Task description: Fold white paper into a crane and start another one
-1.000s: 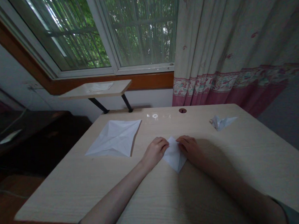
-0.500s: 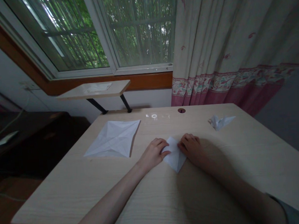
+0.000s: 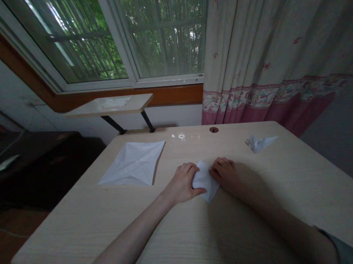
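Observation:
A small folded piece of white paper (image 3: pixel 205 178), roughly diamond-shaped, lies on the desk between my hands, one corner toward me. My left hand (image 3: pixel 187 183) grips its left side: the fingers curl at the upper left edge and the thumb lies across the lower part. On the right edge, my right hand (image 3: pixel 225 172) holds the paper with bent fingers pressed together; its thumb is mostly hidden. Further left lies a larger creased sheet of white paper (image 3: pixel 133 162), spread out. A folded paper figure with a long pointed end (image 3: pixel 259 143) rests at the back right.
The pale wooden desk (image 3: pixel 171 236) carries a small raised shelf (image 3: pixel 141 102) on black legs at the back left, with papers on it. A round cable hole (image 3: pixel 214 129) sits near the back edge. Behind are a window and a curtain (image 3: pixel 252 95).
My left thumb has moved toward me, away from the left fingers, and now lies across the paper's lower part. My right hand and the paper stay nearly in place.

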Available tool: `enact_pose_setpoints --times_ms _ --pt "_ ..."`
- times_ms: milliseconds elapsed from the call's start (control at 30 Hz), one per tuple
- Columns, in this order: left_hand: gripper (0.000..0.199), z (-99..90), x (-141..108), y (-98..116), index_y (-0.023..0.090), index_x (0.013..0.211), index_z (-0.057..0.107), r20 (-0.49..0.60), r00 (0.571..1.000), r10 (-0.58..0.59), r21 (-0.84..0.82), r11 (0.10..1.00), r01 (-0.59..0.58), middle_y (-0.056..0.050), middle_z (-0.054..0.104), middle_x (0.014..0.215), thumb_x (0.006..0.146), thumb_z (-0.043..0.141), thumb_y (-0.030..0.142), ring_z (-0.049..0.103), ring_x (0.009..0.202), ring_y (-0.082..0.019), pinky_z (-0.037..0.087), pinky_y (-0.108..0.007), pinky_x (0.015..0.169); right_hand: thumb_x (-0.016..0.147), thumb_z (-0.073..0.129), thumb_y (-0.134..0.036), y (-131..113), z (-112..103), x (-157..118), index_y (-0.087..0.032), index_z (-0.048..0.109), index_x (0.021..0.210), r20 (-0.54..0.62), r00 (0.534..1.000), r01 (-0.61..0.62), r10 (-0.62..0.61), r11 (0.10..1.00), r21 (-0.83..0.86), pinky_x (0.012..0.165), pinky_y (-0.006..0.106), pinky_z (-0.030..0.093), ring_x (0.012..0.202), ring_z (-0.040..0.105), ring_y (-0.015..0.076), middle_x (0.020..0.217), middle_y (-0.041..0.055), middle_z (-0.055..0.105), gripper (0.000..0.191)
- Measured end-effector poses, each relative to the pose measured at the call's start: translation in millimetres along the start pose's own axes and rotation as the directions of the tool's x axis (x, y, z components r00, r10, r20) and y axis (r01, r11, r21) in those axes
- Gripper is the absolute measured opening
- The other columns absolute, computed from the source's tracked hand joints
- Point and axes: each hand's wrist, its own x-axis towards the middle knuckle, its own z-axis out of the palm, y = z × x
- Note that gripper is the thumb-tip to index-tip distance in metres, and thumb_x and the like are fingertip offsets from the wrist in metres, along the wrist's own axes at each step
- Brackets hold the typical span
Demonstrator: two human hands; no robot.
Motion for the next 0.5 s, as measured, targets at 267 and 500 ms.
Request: enact_pose_setpoints --times_ms 267,500 --pt "0.077 1.5 -1 2 0.017 0.120 0.053 0.017 1.000 -0.004 0.013 1.000 0.003 -0.012 0.058 0.123 0.064 0.085 0.060 0.052 0.114 -0.032 0.040 -0.049 0.100 0.098 0.049 -0.023 2 -9 1 -0.026 0.056 0.084 0.027 0.999 0.032 -0.033 0.999 0.042 0.088 0.044 0.046 0.095 0.058 0.0249 0.093 0.0071 0.063 0.016" --pt "0.022 3.3 1 -3 0.021 0.116 0.056 -0.003 1.000 -0.029 -0.009 1.000 0.029 -0.008 0.061 0.117 0.100 0.053 0.036 0.055 0.111 -0.026 0.041 -0.042 0.095 0.098 0.053 -0.027 -3 -13 2 -0.023 0.059 0.084 0.064 0.998 0.016 -0.020 0.998 0.068 0.090 0.045 0.044 0.096 0.059 0.0246 0.093 0.0061 0.064 0.015"
